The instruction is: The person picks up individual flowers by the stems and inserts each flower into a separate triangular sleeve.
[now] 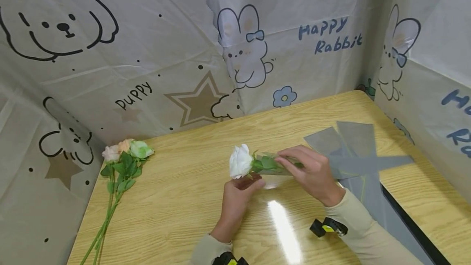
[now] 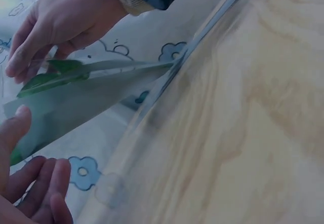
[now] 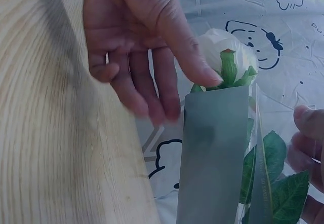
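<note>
On the wooden table (image 1: 176,203), overlapping grey sheets (image 1: 358,138) are spread at the right, and a bunch of flowers (image 1: 126,165) is laid at the left. Between them, a white rose (image 1: 241,162) is held above the tabletop, its stem enclosed in a translucent wrap (image 3: 212,153). The wrap is pinched by the right hand (image 1: 312,173); the left hand (image 1: 237,193) is held loosely spread, its thumb placed just under the bloom.

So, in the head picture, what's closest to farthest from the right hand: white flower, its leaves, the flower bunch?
1. Leaves: just left of the right hand.
2. White flower: past them, further left.
3. Flower bunch: way over at far left.
</note>
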Action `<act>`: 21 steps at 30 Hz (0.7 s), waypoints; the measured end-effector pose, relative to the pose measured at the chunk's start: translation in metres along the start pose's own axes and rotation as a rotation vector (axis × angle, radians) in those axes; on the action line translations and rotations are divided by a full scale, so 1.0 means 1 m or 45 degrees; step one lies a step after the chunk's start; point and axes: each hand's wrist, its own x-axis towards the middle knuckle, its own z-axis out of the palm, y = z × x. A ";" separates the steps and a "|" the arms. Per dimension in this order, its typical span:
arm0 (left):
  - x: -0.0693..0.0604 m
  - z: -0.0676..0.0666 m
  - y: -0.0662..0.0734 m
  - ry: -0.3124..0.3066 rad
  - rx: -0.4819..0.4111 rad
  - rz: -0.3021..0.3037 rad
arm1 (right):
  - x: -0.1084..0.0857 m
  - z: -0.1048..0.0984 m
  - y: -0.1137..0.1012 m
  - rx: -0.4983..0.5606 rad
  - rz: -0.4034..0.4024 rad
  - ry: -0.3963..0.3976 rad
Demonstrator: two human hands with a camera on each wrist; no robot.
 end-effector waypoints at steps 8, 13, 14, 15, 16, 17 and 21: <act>-0.010 0.023 -0.012 -0.212 -0.283 0.078 | -0.002 0.003 -0.005 0.016 0.023 -0.017; -0.011 0.029 -0.014 -0.228 -0.426 0.136 | -0.005 0.006 -0.010 0.057 0.033 -0.079; -0.011 0.030 -0.014 -0.225 -0.448 0.150 | -0.005 0.008 -0.010 0.063 0.032 -0.096; -0.011 0.030 -0.013 -0.220 -0.466 0.167 | -0.006 0.009 -0.010 0.071 0.030 -0.117; -0.011 0.031 -0.013 -0.218 -0.475 0.178 | -0.007 0.010 -0.010 0.074 0.029 -0.142; -0.010 0.031 -0.013 -0.213 -0.477 0.184 | -0.008 0.010 -0.010 0.073 0.026 -0.166; -0.010 0.033 -0.012 -0.203 -0.450 0.192 | -0.010 0.013 -0.010 0.078 0.031 -0.261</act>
